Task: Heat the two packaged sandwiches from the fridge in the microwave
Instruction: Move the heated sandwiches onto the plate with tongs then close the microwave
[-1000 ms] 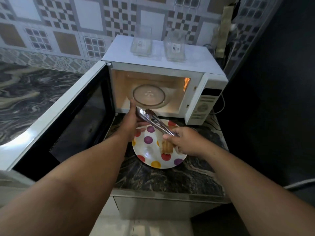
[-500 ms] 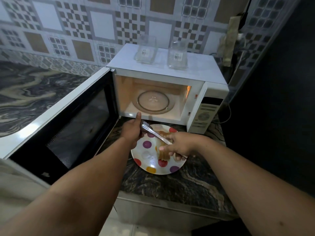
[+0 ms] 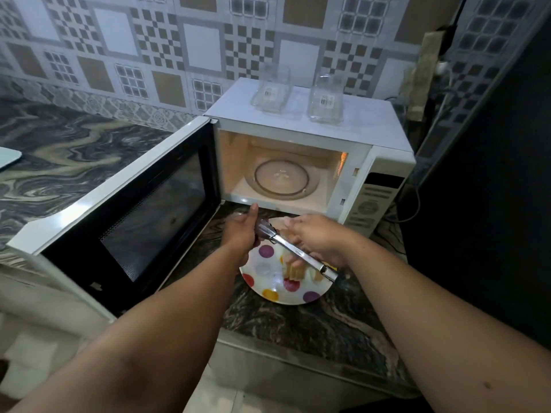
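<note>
I see my left hand (image 3: 241, 234) gripping the tongs (image 3: 293, 251) at frame centre; my right hand (image 3: 317, 238) curls over the sandwich (image 3: 293, 271); its grasp I cannot tell.

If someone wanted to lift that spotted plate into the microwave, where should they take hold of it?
Probably by the near rim of the plate, coming from the front. That edge is bare, while the sandwich, tongs and both hands crowd the far side.
</note>
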